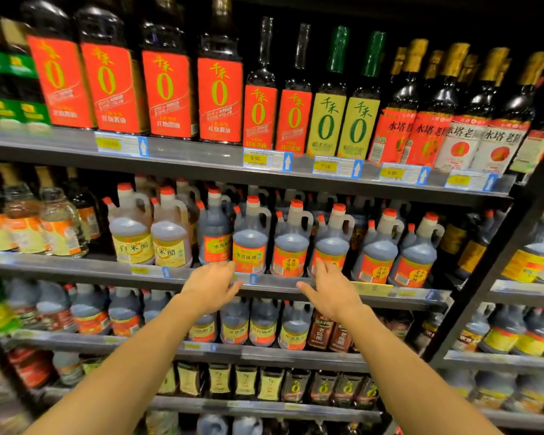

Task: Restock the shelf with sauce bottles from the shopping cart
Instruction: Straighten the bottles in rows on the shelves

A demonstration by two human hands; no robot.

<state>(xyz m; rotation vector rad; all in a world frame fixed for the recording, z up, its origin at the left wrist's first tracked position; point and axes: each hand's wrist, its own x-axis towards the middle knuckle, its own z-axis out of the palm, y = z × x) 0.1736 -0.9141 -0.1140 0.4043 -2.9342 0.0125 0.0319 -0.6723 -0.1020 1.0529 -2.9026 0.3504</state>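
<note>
Two bare forearms showed, with no sleeves reaching as far as the elbows. The left hand and right hand wore no gloves, rings or bracelets, and neither wrist carried a watch or band. The fingernails were too blurred to make out.

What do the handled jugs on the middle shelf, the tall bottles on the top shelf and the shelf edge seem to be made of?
Handled jugs: probably translucent plastic, with moulded handles and cloudy, matte upper walls.
Tall bottles: likely glass, with clear glossy necks and sharp highlights.
Shelf edge: seemingly grey painted metal behind a clear plastic price strip.
</note>
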